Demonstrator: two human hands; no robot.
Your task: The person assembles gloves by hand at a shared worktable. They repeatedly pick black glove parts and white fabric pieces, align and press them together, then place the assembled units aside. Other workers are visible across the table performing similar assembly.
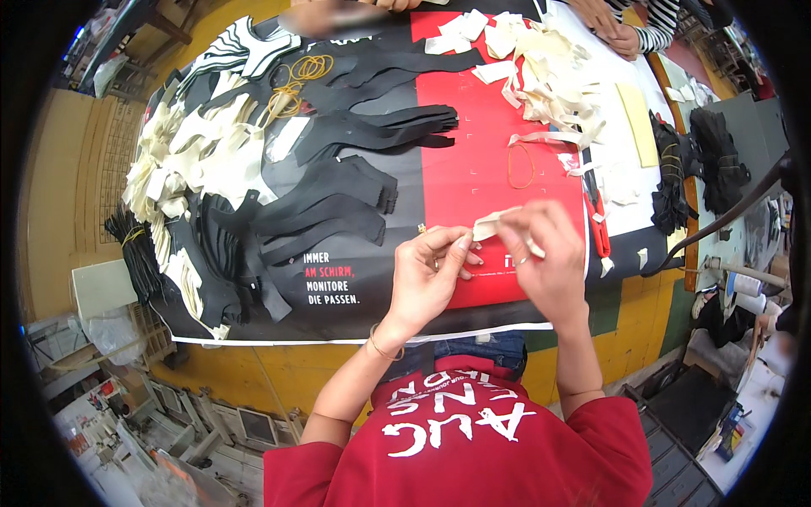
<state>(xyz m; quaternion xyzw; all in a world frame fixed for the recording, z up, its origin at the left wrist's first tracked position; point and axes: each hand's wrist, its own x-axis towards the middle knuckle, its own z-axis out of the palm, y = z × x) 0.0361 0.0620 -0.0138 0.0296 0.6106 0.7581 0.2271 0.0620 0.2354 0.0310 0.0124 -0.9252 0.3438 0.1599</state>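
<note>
At the near edge of the desk [372, 325], just beyond our red shirt [473, 422], we hold a small cream cloth strip [487, 226] above the red panel [460, 182] of the cover. Our left hand [443, 260], with a thin bracelet [384, 346] at its wrist, pinches one end between thumb and fingertips. Our right hand [545, 245], somewhat blurred, has its fingers curled on the other end.

To our left lie fanned black strips [334, 203], and just right of our right hand a red-handled tool [599, 232] rests lengthwise. A little farther, we see a thin elastic loop [508, 169] on the red panel, and across on the left a tangled cream heap [203, 152].

Beyond these, coiled yellow bands [296, 84] lie near more black strips, while loose cream pieces [549, 76] pile up on the right. Farther off are dark-edged white pieces [245, 51]. At the far side we make out a co-worker's hands [623, 40] below a striped sleeve [657, 32], and another person's blurred hand [325, 15].
</note>
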